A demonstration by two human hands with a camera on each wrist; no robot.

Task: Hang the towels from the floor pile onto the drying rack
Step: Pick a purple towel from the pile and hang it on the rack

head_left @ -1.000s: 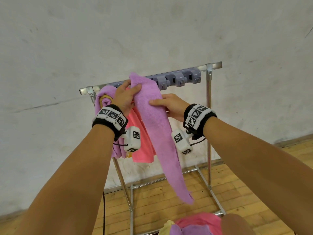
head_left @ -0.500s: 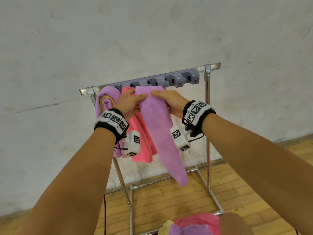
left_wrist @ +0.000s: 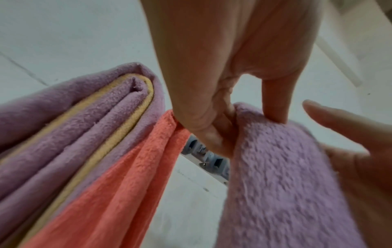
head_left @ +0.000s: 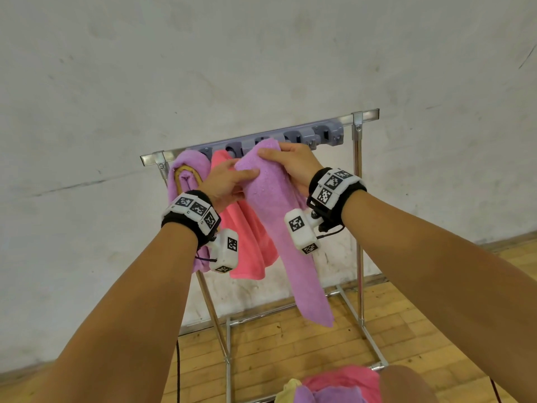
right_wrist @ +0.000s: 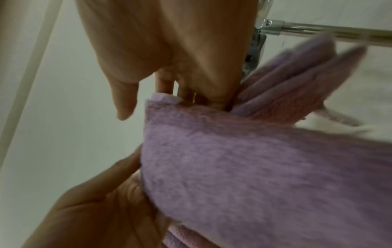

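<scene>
A lilac towel (head_left: pixel 279 216) hangs long and narrow in front of the drying rack's top bar (head_left: pixel 366 115), its top end bunched between both hands. My left hand (head_left: pixel 229 181) grips its left edge, thumb on the front and fingers curled behind (left_wrist: pixel 214 127). My right hand (head_left: pixel 290 161) grips the top from the right, fingers curled into the folds (right_wrist: pixel 203 94). On the bar's left part hang a purple towel with a yellow one folded inside (head_left: pixel 186 175) and a pink towel (head_left: pixel 247 242). More towels (head_left: pixel 334 385) lie piled on the floor below.
Grey plastic clips (head_left: pixel 325 135) line the bar's right part. The chrome rack (head_left: pixel 359 228) stands against a white wall on a wooden floor (head_left: pixel 406 330). A black cable (head_left: pixel 177 370) runs down by the rack's left leg.
Both hands have carried the lilac towel's top end rightward along the bar and bunched it tighter; the right hand moved from the towel's side up onto its top.
</scene>
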